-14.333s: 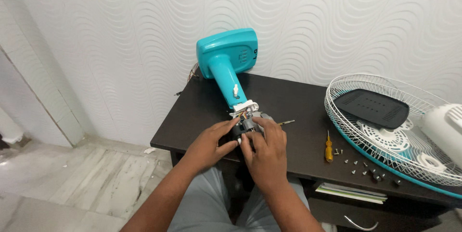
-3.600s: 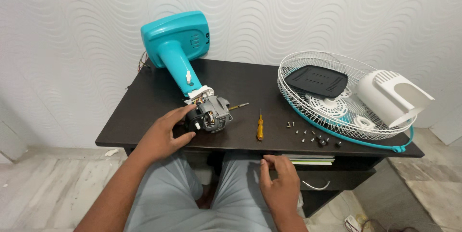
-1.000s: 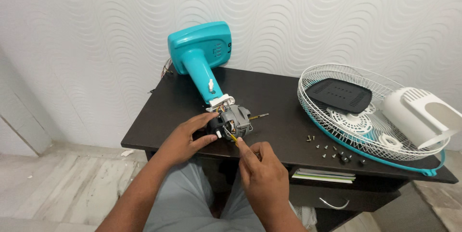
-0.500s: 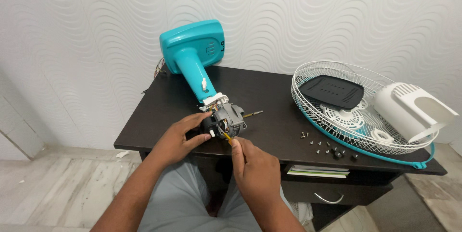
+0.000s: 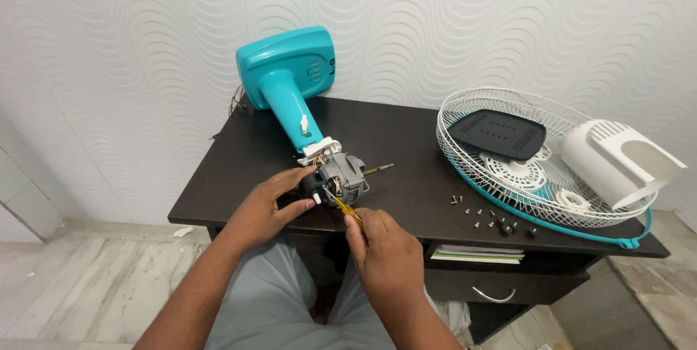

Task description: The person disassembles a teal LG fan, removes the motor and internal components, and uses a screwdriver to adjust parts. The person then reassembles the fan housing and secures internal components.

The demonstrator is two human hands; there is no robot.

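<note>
At the near edge of the dark wooden desk [image 5: 406,139], the grey metal fan motor [image 5: 340,174] lies on its side, attached at its far end to the turquoise plastic fan stand [image 5: 287,78], which lies tipped over with its base toward the wall. The left hand [image 5: 267,208] is closed around the near left end of the motor, steadying it. The right hand [image 5: 388,255] is clenched on the yellow-handled screwdriver [image 5: 343,206], whose tip meets the near face of the motor; the exact fastener is too small to make out.

Procedure, as judged from this position:
- Keep the screwdriver shaft in line with the fastener axis; a slanted tip is likely to slip off the head.
- Press axially while turning, and let the left hand counter the torque so the motor does not roll on the desk.
- Keep the left fingertips clear of the tip's path.

To the right, well apart from the motor, sit the white wire fan guard [image 5: 537,161] with a black rectangular panel [image 5: 497,133] and a white plastic motor cover [image 5: 617,161] resting in it. Several small loose screws [image 5: 486,218] lie on the desk just near of the guard; any removed fastener is best placed with them.
</note>
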